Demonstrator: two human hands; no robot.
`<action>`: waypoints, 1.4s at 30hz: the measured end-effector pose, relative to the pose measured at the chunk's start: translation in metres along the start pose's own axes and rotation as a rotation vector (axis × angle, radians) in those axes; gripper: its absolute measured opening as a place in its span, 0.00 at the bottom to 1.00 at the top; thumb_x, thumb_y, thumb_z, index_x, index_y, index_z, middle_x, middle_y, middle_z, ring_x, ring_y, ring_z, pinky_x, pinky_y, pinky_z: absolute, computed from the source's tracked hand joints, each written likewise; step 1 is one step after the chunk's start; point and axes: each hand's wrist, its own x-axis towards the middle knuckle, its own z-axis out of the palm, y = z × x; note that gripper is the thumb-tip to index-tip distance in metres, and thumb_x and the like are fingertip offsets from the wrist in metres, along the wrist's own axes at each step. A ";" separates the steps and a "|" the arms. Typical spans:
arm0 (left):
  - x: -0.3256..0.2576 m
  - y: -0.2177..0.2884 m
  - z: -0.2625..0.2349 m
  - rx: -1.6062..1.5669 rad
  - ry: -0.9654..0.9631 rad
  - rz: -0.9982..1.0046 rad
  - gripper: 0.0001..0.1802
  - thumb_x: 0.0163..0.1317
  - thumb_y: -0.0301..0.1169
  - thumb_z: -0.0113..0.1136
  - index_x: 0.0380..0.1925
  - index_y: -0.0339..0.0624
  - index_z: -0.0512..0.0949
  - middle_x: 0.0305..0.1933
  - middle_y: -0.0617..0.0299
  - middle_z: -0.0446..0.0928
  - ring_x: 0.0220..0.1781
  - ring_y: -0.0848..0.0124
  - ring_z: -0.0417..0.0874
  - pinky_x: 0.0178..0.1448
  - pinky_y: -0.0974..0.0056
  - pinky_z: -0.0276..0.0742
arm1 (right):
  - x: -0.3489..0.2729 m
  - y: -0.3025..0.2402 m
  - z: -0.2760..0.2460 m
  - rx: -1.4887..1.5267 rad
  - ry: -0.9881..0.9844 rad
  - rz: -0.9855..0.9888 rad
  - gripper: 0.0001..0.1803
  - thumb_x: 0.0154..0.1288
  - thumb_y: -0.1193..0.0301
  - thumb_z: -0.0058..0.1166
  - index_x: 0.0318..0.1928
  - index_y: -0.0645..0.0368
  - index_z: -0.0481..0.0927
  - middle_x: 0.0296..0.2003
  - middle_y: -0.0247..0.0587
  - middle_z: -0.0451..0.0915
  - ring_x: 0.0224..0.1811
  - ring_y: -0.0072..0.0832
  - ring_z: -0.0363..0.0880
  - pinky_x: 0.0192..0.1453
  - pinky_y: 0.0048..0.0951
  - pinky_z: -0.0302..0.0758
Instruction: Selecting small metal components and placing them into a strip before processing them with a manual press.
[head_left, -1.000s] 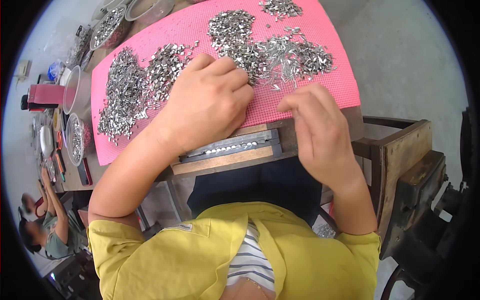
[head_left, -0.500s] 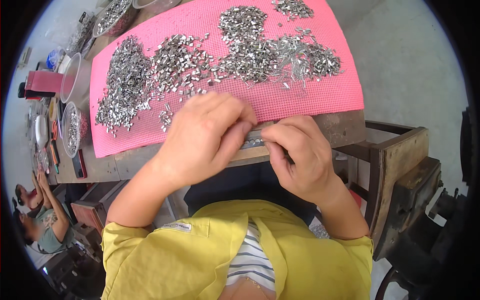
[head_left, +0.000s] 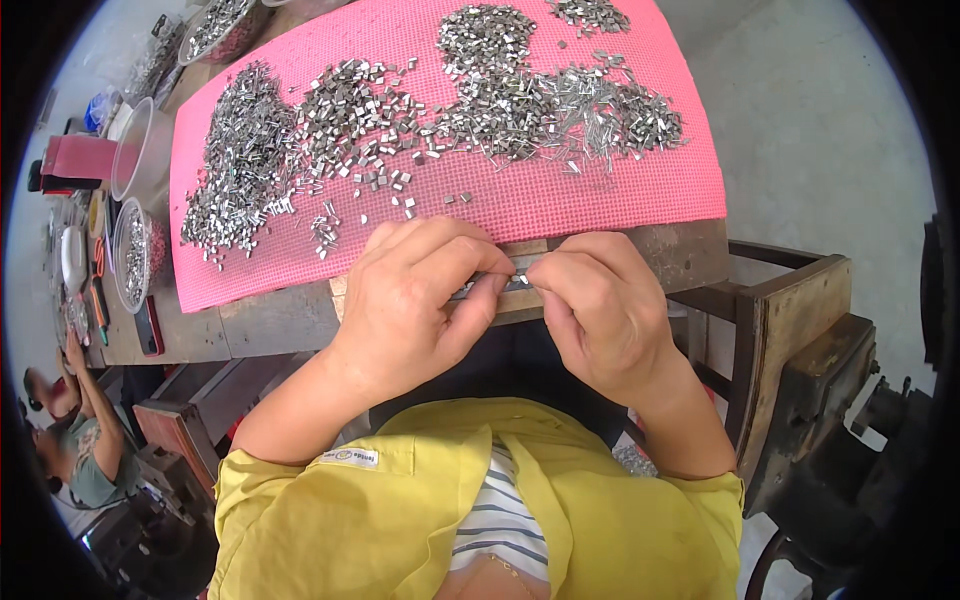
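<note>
My left hand [head_left: 408, 300] is closed in a pinch at the table's near edge, thumb and forefinger over a narrow dark strip [head_left: 516, 283] with small shiny bits on it. My right hand [head_left: 608, 305] pinches at the other end of that strip. Whatever sits between the fingertips is hidden or too small to name. Beyond my hands lies a pink textured mat [head_left: 640, 195]. It carries heaps of small silvery metal pieces: thin ones on the left [head_left: 240, 155], blocky ones in the middle [head_left: 350, 110], and a mixed heap of pieces and pins [head_left: 510, 115] further right.
Clear plastic tubs [head_left: 140, 255] stand left of the mat, some holding metal pieces. A phone [head_left: 149, 326] and orange-handled tool [head_left: 98, 290] lie near them. Another person [head_left: 95, 450] sits at the far left. A wooden frame with dark machinery [head_left: 800, 390] stands to my right.
My left hand has drawn back slightly toward me, uncovering a few loose pieces on the mat's near part. My right hand stays almost in place, still pinching by the strip.
</note>
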 end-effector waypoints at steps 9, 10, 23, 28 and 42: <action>-0.002 -0.002 0.002 0.003 0.029 0.012 0.08 0.53 0.24 0.70 0.33 0.46 0.83 0.37 0.65 0.83 0.39 0.63 0.83 0.44 0.59 0.72 | 0.004 -0.003 -0.003 -0.012 -0.042 -0.024 0.19 0.56 0.77 0.63 0.49 0.58 0.80 0.36 0.34 0.83 0.37 0.34 0.81 0.41 0.36 0.78; -0.002 -0.002 0.002 0.009 0.034 0.017 0.08 0.53 0.24 0.71 0.32 0.46 0.83 0.37 0.66 0.83 0.38 0.63 0.83 0.43 0.59 0.72 | 0.005 -0.003 -0.004 -0.025 -0.052 -0.031 0.18 0.56 0.76 0.63 0.49 0.58 0.79 0.36 0.34 0.83 0.36 0.34 0.81 0.41 0.36 0.78; -0.004 -0.002 0.005 0.132 0.074 0.114 0.10 0.51 0.29 0.72 0.35 0.48 0.83 0.38 0.68 0.83 0.37 0.66 0.83 0.43 0.60 0.71 | 0.014 -0.016 -0.001 -0.275 -0.170 -0.164 0.14 0.60 0.74 0.60 0.47 0.59 0.77 0.31 0.36 0.76 0.30 0.31 0.74 0.38 0.36 0.78; -0.008 -0.001 0.008 0.210 0.102 0.161 0.12 0.51 0.33 0.71 0.37 0.48 0.83 0.40 0.68 0.83 0.37 0.68 0.83 0.44 0.61 0.70 | 0.010 -0.024 0.002 -0.432 -0.163 -0.191 0.11 0.64 0.73 0.58 0.46 0.61 0.78 0.31 0.38 0.77 0.33 0.32 0.77 0.44 0.38 0.80; -0.005 -0.002 0.009 0.147 0.133 0.128 0.11 0.48 0.23 0.72 0.32 0.47 0.82 0.37 0.68 0.84 0.36 0.68 0.85 0.40 0.62 0.73 | -0.015 -0.010 0.000 -0.218 -0.049 0.093 0.18 0.64 0.74 0.60 0.54 0.63 0.83 0.50 0.47 0.87 0.53 0.42 0.86 0.58 0.43 0.77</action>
